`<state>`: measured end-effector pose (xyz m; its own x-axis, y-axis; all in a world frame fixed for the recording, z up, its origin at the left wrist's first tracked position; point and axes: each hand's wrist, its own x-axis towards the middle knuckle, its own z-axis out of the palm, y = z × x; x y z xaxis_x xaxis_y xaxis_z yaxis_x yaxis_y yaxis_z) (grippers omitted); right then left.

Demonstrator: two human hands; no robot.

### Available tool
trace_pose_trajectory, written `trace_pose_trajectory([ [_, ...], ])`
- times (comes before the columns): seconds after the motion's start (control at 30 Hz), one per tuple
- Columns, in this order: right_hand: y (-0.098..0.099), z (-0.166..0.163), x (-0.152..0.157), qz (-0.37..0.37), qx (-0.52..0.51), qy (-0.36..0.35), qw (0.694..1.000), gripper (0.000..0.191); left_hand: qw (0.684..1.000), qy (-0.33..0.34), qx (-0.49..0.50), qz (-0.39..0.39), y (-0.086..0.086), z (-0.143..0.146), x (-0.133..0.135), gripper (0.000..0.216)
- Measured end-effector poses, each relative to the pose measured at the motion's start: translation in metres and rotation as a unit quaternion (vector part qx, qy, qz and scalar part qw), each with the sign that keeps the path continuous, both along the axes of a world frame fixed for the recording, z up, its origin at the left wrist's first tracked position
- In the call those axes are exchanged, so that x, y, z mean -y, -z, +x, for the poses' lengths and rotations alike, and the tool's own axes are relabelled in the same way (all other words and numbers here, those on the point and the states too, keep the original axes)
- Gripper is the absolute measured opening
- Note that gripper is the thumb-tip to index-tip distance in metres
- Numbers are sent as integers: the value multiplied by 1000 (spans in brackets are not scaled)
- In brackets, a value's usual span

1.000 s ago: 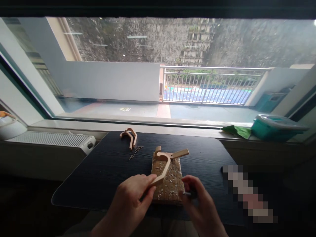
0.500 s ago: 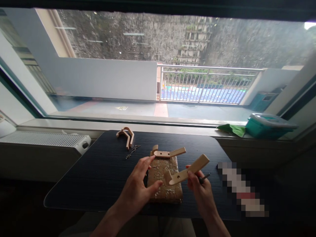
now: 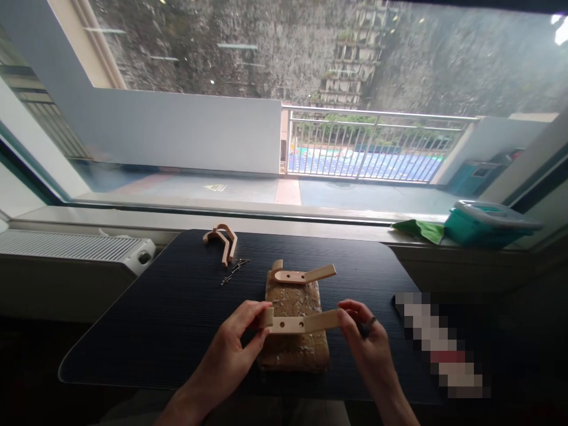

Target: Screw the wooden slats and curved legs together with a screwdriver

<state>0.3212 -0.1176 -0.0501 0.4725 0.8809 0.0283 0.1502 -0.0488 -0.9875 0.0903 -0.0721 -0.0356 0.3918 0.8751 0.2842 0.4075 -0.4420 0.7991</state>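
A bent wooden hook (image 3: 291, 325) with two holes lies level across the near half of a block wrapped in shiny brown plastic (image 3: 296, 356). My left hand (image 3: 235, 337) pinches its curled left end between thumb and fingers. At its long right end, my right hand (image 3: 367, 340) grips it with the fingertips. A short dark tool (image 3: 366, 326), its kind unclear, is also tucked in the right fingers. Farther back on the block rests a second wooden hook (image 3: 296, 276), untouched, with its curl to the left.
Two more wooden hooks (image 3: 225, 244) lie at the dark table's (image 3: 146, 319) back left, with several screws (image 3: 235, 271) beside them. A green cloth (image 3: 419, 229) and a teal box (image 3: 486, 225) sit on the windowsill. A radiator (image 3: 75, 254) stands left. A blurred-out item is at right.
The hook in my right hand has come down and left, turning from slanted to level over the block. My left hand has closed from open onto its curled end.
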Motion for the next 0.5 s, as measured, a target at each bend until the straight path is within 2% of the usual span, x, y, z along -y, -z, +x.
trace_pose_trajectory([
  [0.2,-4,5,-15,-8,61,-47,997,34,1000,-18,18,10,3,12,-16,28],
  [0.5,-21,7,-46,12,126,15,992,29,997,-30,3,77,-15,30,-54,30],
])
